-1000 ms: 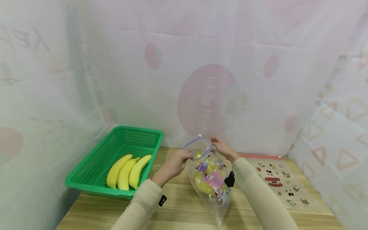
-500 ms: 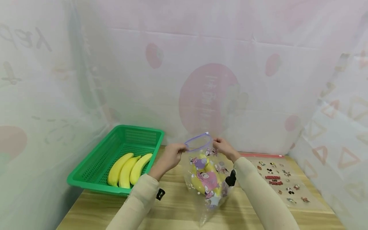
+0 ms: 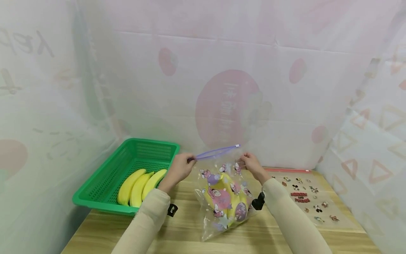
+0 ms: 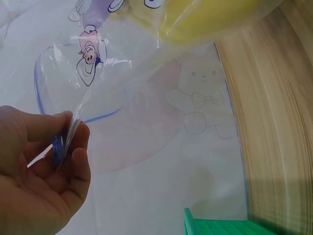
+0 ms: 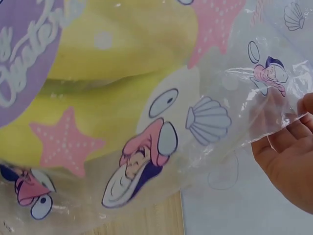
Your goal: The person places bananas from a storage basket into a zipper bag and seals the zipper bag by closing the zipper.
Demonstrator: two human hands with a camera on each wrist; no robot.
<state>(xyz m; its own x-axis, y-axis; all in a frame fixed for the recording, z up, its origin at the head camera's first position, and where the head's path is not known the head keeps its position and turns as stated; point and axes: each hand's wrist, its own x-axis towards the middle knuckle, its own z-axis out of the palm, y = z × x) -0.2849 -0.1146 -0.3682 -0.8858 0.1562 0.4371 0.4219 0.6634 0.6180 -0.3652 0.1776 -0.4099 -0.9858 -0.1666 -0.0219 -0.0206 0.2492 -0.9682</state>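
Note:
A clear zip bag (image 3: 219,197) printed with pink and purple cartoon figures hangs tilted between both hands, with yellow bananas (image 4: 215,17) inside. My left hand (image 3: 180,170) pinches the left end of its purple zip strip (image 3: 213,153); in the left wrist view, thumb and fingers grip the bunched corner. The right hand (image 3: 252,165) pinches the bag's right side edge, a little below the white slider (image 3: 237,145) at the strip's right end. In the right wrist view, the fingers (image 5: 288,156) partly show through the clear film. The bag's mouth is a narrow gap.
Left of the bag, a green basket (image 3: 95,183) holds three bananas (image 3: 137,187) on the wooden table (image 3: 184,225). A second clear bag (image 3: 311,197) with a red zip lies flat at the right. White printed sheets (image 3: 142,88) enclose the table's back and sides.
My left hand has moved left and slightly up, stretching the zip strip, and the mouth has narrowed from a wide loop. The slider has shifted right. The bag's lower corner has swung left.

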